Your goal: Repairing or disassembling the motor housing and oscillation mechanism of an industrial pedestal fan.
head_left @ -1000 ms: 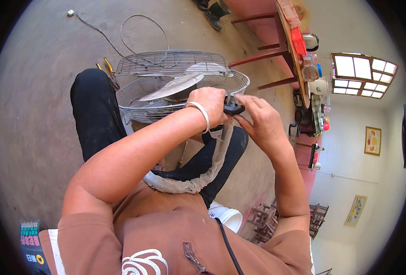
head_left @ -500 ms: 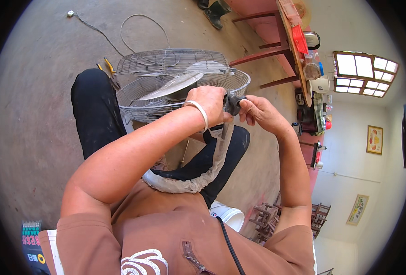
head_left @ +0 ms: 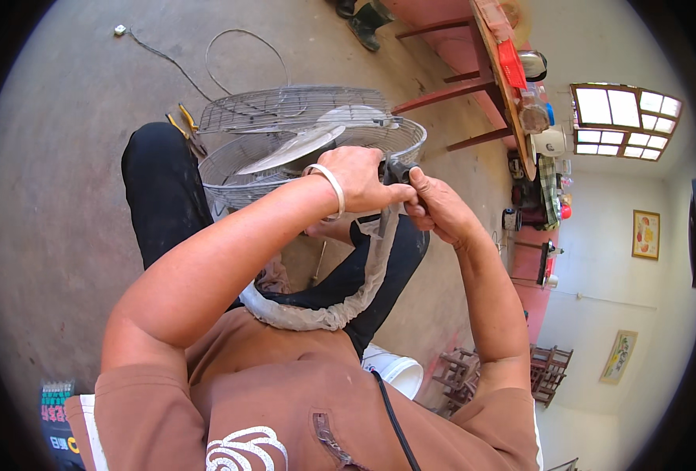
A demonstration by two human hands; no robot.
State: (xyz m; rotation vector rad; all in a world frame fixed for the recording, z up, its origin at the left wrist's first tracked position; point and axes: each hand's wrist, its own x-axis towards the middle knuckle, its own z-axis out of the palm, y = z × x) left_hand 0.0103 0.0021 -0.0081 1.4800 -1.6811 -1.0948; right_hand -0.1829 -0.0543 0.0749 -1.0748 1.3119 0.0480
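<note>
The right hand grips a dark knob at the end of the wrapped tube, beside the wire fan cage; the left hand curls there, hold hidden. Turning squarely, tube braced, should prevent slipping.

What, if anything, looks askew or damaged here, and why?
The fan's upper grille gapes away from the lower cage, leaving the blades exposed. The wrapping on the curved tube looks oddly crumpled and loose.

Right grip pinching dark fitting; left grip beside it; wire-caged fan beyond, wrapped tube below.
</note>
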